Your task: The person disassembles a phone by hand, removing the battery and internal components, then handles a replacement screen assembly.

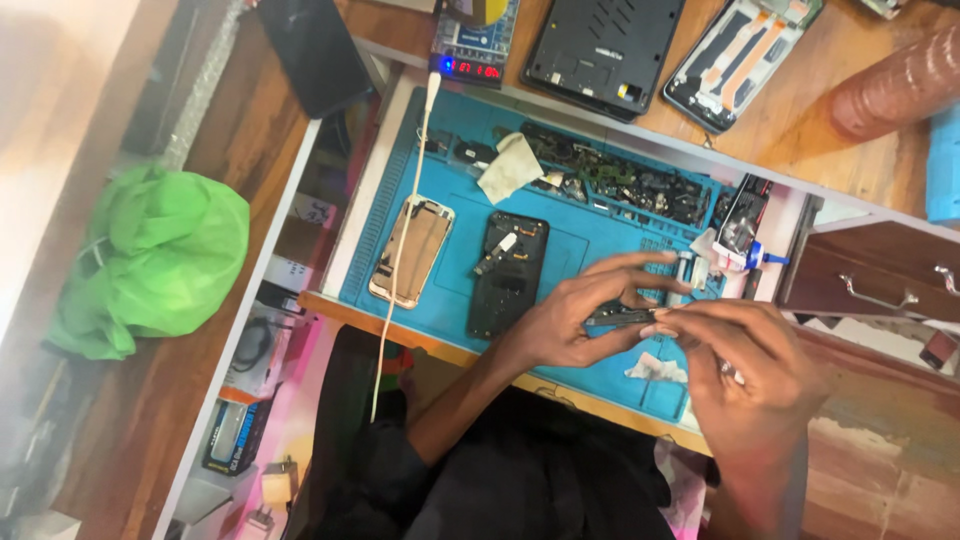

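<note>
Both hands pinch a small dark part: left hand (560, 325), right hand (735, 365), part (620, 318). Keep grip steady, low over blue mat (590, 235), w/ phone (509, 272) nearby.

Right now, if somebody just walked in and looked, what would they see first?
Probably the two hands, left hand and right hand, meeting over the blue work mat and pinching a small dark part between their fingertips. Beside them on the mat lie two opened phones, a gold one and a black one. Far left, a bright green bag sits on the wooden surface.
</note>
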